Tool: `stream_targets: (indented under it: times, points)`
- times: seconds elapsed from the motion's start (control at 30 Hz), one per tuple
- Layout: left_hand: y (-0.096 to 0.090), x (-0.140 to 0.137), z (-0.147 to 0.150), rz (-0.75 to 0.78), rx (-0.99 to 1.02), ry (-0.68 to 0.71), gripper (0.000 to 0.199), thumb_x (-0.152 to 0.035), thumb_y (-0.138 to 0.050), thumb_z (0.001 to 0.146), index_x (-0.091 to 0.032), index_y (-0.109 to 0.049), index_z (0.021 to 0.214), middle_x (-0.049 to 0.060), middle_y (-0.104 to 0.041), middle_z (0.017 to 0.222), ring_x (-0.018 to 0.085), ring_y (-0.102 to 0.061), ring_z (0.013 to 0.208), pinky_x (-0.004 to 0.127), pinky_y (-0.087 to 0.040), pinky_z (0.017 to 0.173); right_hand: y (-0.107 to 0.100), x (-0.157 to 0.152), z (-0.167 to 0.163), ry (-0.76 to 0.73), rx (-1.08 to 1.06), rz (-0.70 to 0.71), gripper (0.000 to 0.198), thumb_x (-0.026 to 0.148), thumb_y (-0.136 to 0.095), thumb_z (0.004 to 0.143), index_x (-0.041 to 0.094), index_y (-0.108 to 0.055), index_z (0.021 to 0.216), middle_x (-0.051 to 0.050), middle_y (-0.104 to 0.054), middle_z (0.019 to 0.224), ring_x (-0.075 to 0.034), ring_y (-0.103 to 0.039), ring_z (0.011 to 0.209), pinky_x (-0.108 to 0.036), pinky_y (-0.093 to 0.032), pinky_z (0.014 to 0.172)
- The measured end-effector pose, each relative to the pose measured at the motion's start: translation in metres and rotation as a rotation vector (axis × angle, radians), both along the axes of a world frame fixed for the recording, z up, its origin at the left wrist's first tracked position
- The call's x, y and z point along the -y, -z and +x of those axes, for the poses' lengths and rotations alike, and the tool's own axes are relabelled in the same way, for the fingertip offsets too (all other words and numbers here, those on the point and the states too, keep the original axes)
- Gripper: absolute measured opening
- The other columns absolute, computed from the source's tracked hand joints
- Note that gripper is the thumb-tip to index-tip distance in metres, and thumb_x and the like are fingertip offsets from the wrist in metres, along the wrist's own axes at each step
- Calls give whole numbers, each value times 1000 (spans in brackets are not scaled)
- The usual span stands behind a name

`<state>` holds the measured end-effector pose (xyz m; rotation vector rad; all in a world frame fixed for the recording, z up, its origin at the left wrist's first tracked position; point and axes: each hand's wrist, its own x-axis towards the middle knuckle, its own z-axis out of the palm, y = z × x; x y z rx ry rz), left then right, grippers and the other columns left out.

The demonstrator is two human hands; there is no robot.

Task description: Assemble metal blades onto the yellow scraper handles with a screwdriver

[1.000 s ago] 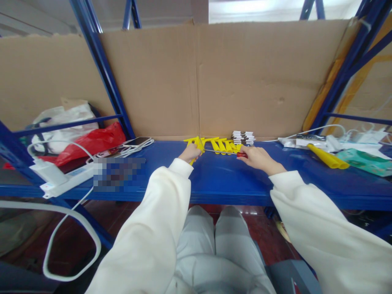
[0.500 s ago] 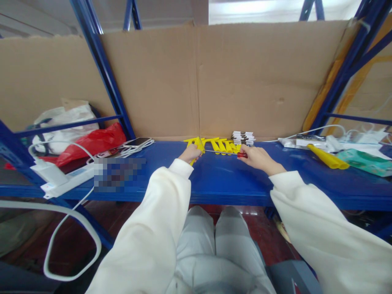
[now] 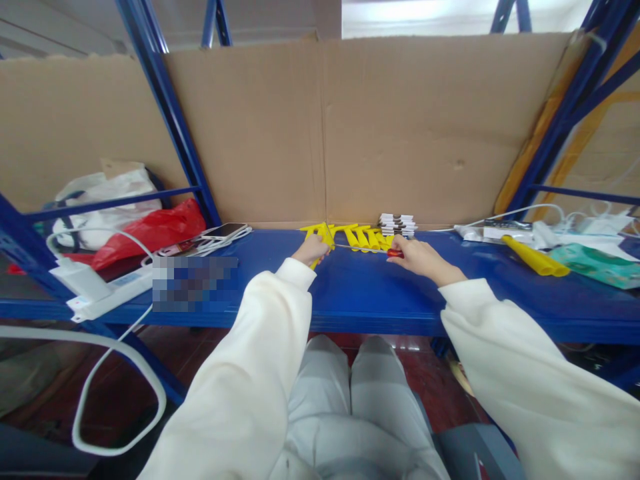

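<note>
Hardly any movement since the earlier frame, only a slight sway of the view

Nearest are the person's grey-trousered legs (image 3: 325,387), below the front edge of a blue counter (image 3: 380,300). At the left, near that edge, lies a white power strip (image 3: 133,285), an adapter (image 3: 83,281) plugged into it. Farther in, the right hand (image 3: 419,257) has its grip closed around the red handle of a screwdriver (image 3: 395,253); the shaft points left to a yellow piece (image 3: 328,235) towards the back of the counter. The grip of the left hand (image 3: 311,249) is closed on that piece and hides part of it; whether the tip is inside is too small to tell. Well to the right lie a yellow tube-shaped item (image 3: 535,257) and a green packet (image 3: 595,265). Just beyond the shaft runs a row of yellow pieces (image 3: 371,240), beside a white-and-black stack (image 3: 397,225). At the back left are a phone (image 3: 227,231) and a red bag (image 3: 150,233); behind, cardboard (image 3: 425,127) blocks the back
</note>
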<state>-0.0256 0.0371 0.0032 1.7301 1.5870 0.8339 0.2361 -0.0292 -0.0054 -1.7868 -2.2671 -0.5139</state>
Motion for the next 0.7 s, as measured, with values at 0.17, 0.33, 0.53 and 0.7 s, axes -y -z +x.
stream_targets:
  times: [0.17, 0.33, 0.53, 0.7]
  points:
    - [-1, 2, 1, 13, 1, 4, 19, 0, -54, 80, -11, -69, 77, -6, -42, 41, 10, -42, 38, 20, -34, 41, -3, 3, -2, 51, 45, 2, 27, 34, -56, 98, 16, -65, 117, -15, -78, 100, -28, -73, 91, -31, -47, 72]
    - [-1, 2, 0, 12, 0, 14, 19, 0, -53, 81, -11, -68, 75, -6, -41, 40, 9, -42, 38, 19, -33, 41, -5, 6, -4, 34, 21, -7, 29, 34, -51, 101, 18, -69, 117, -14, -78, 111, -27, -74, 96, -31, -48, 76]
    - [2, -2, -1, 23, 4, 19, 17, -1, -56, 80, -12, -67, 73, -5, -44, 42, 10, -44, 40, 20, -36, 43, -1, 1, -1, 0, -28, -12, 26, 35, -58, 98, 18, -68, 115, -13, -78, 112, -27, -73, 97, -30, -48, 75]
    - [1, 0, 0, 20, 9, 21, 21, 1, -55, 80, -13, -64, 67, -5, -43, 42, 10, -44, 40, 21, -37, 45, -1, 0, 1, 12, -6, 18, 23, 30, -59, 96, 18, -65, 115, -13, -78, 104, -27, -73, 90, -30, -46, 71]
